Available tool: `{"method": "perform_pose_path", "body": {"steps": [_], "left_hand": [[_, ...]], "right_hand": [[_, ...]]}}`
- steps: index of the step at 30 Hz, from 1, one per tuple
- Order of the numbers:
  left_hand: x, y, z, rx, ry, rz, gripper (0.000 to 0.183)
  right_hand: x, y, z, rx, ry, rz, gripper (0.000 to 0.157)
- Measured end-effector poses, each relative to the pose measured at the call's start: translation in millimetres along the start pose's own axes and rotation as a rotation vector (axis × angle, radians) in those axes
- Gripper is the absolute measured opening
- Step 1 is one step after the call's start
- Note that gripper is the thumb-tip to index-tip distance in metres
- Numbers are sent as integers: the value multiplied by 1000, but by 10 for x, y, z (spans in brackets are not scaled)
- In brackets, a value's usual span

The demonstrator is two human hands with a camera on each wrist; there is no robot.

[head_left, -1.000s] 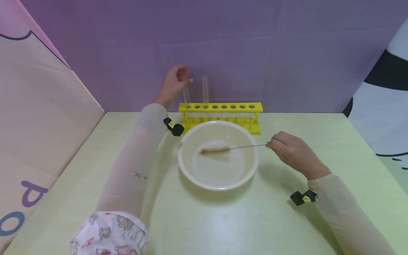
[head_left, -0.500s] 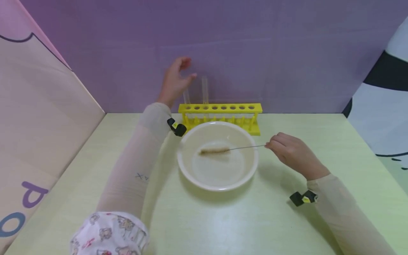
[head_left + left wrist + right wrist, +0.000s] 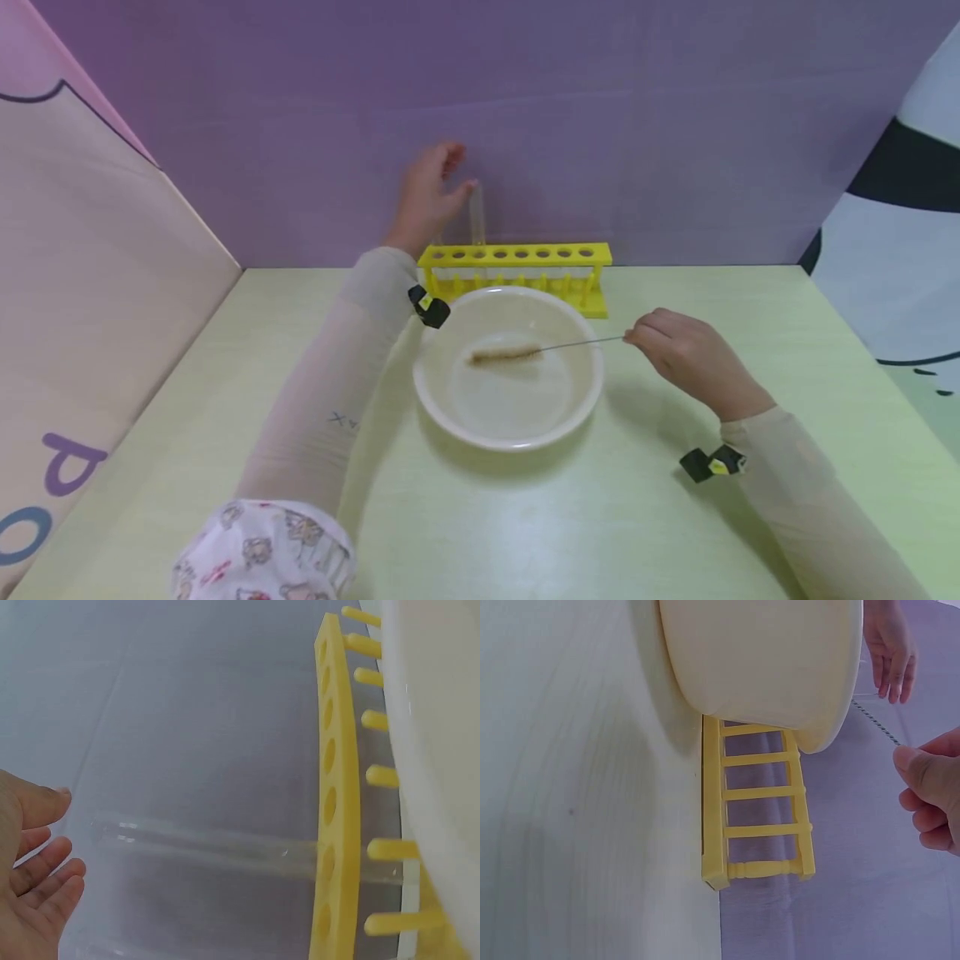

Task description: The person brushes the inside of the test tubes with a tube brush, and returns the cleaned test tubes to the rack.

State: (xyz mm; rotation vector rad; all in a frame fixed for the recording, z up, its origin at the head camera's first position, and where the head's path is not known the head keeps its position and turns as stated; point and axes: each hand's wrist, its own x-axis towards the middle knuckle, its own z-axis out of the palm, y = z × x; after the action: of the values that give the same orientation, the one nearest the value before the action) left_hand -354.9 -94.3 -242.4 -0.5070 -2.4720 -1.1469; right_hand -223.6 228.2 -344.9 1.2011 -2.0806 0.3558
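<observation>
My left hand (image 3: 431,200) is raised by the top of a clear test tube (image 3: 477,221), which stands upright in the yellow test tube rack (image 3: 551,254). In the left wrist view that hand (image 3: 34,874) has its fingers spread loosely, a small gap from the tube's mouth. Another test tube (image 3: 112,950) shows faintly at that view's lower edge; in the head view my hand and wrist mostly hide it. My right hand (image 3: 690,362) pinches the thin wire handle of a test tube brush (image 3: 506,356). The brush's tan bristles are over the inside of a white basin (image 3: 510,442).
The basin stands close in front of the rack, covering part of its base. Behind the rack, a purple cloth backdrop (image 3: 675,150) rises at the back edge of the pale table (image 3: 525,533). A printed cloth panel (image 3: 97,250) stands on the left.
My left hand has drawn away from the leftmost tube, its fingers opening, and moved right to the other tube. The right hand and brush stay almost still.
</observation>
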Motion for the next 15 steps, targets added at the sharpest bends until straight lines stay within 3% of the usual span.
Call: {"method": "perform_pose_path", "body": {"steps": [5, 9, 14, 15], "left_hand": [[-16, 30, 84, -92, -40, -104, 51], [-24, 13, 150, -98, -52, -199, 50], [-51, -59, 212, -159, -62, -261, 47], [-57, -76, 223, -173, -59, -271, 46]], "right_hand": [[8, -1, 11, 5, -10, -1, 45], [6, -2, 12, 7, -26, 4, 47], [3, 0, 10, 15, -48, 7, 48], [4, 3, 8, 16, -50, 5, 41]]}}
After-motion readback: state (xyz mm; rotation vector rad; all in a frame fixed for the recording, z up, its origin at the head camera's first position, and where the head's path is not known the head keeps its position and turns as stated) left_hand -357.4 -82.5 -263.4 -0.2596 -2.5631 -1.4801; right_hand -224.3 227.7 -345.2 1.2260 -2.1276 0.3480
